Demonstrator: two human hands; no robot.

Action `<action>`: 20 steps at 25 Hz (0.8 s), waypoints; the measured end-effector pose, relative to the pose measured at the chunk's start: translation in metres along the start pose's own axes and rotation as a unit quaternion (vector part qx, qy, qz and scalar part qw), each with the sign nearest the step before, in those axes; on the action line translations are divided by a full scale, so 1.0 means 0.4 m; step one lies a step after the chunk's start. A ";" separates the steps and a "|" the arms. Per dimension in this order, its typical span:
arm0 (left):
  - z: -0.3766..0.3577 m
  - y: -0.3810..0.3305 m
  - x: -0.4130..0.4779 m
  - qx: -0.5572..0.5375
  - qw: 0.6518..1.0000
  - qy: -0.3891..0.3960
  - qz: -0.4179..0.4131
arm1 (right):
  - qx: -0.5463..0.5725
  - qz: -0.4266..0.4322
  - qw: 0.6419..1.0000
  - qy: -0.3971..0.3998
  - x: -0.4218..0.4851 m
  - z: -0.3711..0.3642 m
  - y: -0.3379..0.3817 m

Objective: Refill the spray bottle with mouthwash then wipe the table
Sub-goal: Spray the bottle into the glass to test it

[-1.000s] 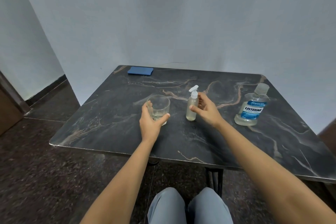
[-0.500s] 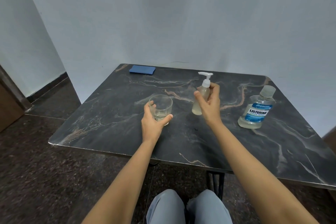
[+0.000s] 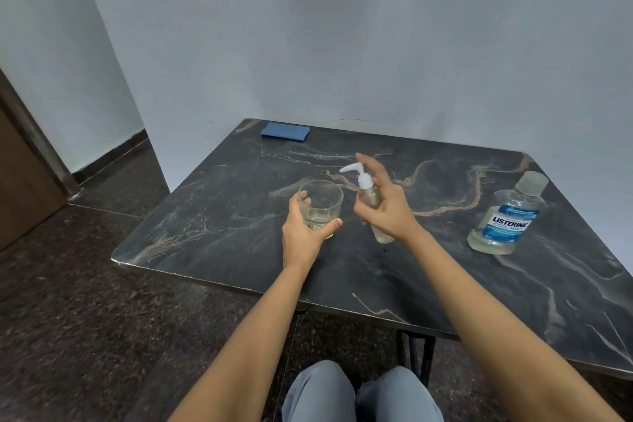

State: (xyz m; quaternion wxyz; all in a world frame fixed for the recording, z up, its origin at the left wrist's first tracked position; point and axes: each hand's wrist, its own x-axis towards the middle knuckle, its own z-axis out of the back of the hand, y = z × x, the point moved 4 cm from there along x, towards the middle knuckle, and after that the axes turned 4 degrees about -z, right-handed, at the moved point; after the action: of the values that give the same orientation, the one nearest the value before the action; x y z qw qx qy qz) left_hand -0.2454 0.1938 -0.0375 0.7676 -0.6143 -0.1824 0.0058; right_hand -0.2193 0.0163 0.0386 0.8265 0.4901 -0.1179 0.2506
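My right hand [image 3: 387,205] grips a small clear spray bottle [image 3: 369,197] with a white pump head, lifted off the table and tilted, nozzle pointing left toward the glass. Its forefinger is raised above the pump. My left hand [image 3: 303,233] holds a clear drinking glass [image 3: 320,204] standing on the dark marble table [image 3: 222,216]; a little pale liquid lies at its bottom. A capped Listerine mouthwash bottle [image 3: 505,219] stands upright at the right. A folded blue cloth [image 3: 285,131] lies at the table's far left corner.
The table stands against a white wall, with its front edge close to my knees [image 3: 363,394]. Dark speckled floor lies to the left, and a brown door [image 3: 24,188] is at the far left.
My right hand took hold of the spray bottle, lifted it off the table and tilted it toward the glass. The left hand stayed on the glass.
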 end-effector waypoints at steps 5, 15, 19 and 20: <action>0.000 -0.002 0.000 0.003 1.000 0.002 -0.005 | -0.049 -0.006 0.996 0.080 0.000 -0.038 -0.012; 0.000 0.001 0.001 0.009 1.000 -0.003 -0.002 | -0.053 0.009 0.995 0.082 0.012 -0.058 0.002; -0.001 0.002 0.003 0.010 1.000 -0.002 -0.003 | -0.060 0.019 0.995 0.077 0.009 -0.050 0.004; -0.001 0.002 0.003 0.012 1.000 -0.002 -0.003 | -0.069 0.022 0.995 0.072 0.008 -0.048 0.004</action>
State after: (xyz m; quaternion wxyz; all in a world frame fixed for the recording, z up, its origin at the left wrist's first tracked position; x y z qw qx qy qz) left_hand -0.2441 0.1940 -0.0379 0.7744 -0.6048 -0.1858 0.0065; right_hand -0.2186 0.0348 0.0317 0.8588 0.4100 -0.0855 0.2949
